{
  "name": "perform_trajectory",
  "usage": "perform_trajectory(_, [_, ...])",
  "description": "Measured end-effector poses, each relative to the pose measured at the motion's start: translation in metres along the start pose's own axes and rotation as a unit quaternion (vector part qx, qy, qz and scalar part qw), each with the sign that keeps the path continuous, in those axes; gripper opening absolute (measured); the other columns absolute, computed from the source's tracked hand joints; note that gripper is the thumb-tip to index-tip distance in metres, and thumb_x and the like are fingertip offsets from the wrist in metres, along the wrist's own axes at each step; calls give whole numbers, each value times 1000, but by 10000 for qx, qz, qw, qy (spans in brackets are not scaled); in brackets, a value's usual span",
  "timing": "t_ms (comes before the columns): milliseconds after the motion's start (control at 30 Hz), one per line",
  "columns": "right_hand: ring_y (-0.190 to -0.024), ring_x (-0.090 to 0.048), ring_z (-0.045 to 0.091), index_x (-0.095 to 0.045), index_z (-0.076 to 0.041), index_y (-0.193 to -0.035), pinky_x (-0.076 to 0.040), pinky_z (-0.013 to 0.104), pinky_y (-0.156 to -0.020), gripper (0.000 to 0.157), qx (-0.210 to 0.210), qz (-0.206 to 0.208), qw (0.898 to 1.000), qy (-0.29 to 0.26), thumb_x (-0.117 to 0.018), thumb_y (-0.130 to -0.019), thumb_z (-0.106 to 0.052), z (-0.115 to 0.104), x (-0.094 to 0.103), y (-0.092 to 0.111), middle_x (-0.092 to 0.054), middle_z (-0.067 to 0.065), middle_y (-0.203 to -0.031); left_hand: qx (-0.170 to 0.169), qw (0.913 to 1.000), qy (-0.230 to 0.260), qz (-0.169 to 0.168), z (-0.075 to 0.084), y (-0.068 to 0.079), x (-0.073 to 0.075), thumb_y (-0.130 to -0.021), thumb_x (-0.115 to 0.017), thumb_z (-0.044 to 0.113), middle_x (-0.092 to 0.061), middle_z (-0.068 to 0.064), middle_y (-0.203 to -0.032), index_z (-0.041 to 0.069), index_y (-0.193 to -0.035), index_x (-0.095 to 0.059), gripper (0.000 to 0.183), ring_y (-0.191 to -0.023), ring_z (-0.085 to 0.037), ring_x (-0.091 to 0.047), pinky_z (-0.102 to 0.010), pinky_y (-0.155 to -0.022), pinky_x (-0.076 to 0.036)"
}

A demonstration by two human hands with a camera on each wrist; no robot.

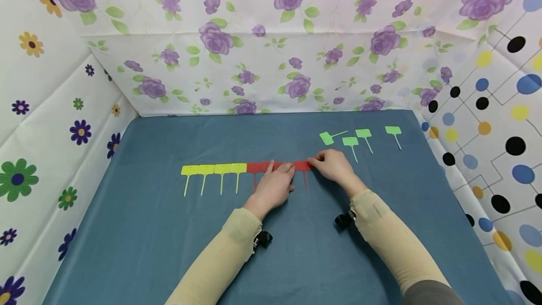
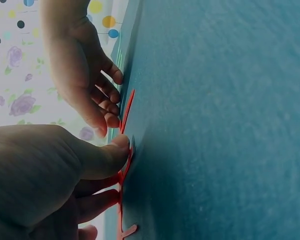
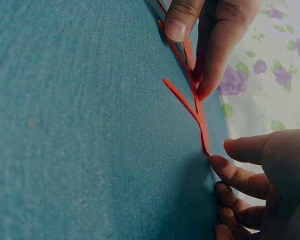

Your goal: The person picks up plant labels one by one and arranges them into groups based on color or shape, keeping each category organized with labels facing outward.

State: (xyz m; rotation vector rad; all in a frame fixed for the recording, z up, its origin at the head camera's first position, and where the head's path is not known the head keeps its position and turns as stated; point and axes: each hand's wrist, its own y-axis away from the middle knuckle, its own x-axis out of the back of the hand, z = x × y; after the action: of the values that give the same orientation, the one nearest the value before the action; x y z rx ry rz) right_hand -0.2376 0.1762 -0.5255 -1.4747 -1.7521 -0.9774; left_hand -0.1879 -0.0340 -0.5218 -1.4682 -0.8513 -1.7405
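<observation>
Yellow T-shaped plant labels [image 1: 206,169] lie side by side with their stems toward me. Red plant labels [image 1: 302,166] continue the row to the right, partly hidden by my hands. My left hand [image 1: 274,187] rests its fingertips and thumb on the red labels, pressing them to the cloth. At the right end of the row, my right hand [image 1: 334,166] touches the edge of the last red label [image 3: 202,130] with its index fingertip. Its thumb is a little apart, and the other fingers are loosely bent.
Several loose green plant labels [image 1: 350,141] lie beyond my right hand at differing angles. A blue cloth [image 1: 139,229] covers the table. Flowered sheeting [image 1: 254,69] rises at its far edge, with patterned sheets at both sides.
</observation>
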Motion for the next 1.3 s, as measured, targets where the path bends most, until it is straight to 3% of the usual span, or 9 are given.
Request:
perform_trajectory(300, [-62,-54,22,-75,-15,-82,-41,34,-57,37,-10,-55,10000,-20,-62,-96,-47,-1,2,0,-64,2,-71,21,9997,-68,230,2,0,0,-96,-69,29,-48,-6,-150,8,-146,-52,57,-142,-22,-40,-53,-120,-22])
perform_trajectory(467, [-67,-57,21,-76,-17,-93,-44,34,-60,34,-88,-27,9999,-134,-61,-97,-47,3,4,1,-68,2,-82,-54,9992,-17,391,7,-2,3,-97,-67,35,-46,-8,-152,6,-148,-48,62,-142,-24,-40,-51,-121,-21])
perform_trajectory(833, [-69,-58,22,-73,-19,-99,-47,37,-63,29,-69,505,9970,-575,-59,-99,-44,18,22,13,-66,2,-83,-272,9985,399,271,26,-9,3,-97,-66,40,-38,-12,-157,5,-152,-41,70,-145,-26,-35,-48,-122,-20])
perform_trajectory(1300, [-70,-56,22,-73,-19,-101,-46,37,-62,33,-143,707,9954,-628,-57,-99,-48,57,46,41,-67,2,-87,-196,9996,56,-214,36,-16,-6,-101,-59,33,-34,-9,-159,7,-153,-40,61,-147,-24,-30,-45,-123,-17])
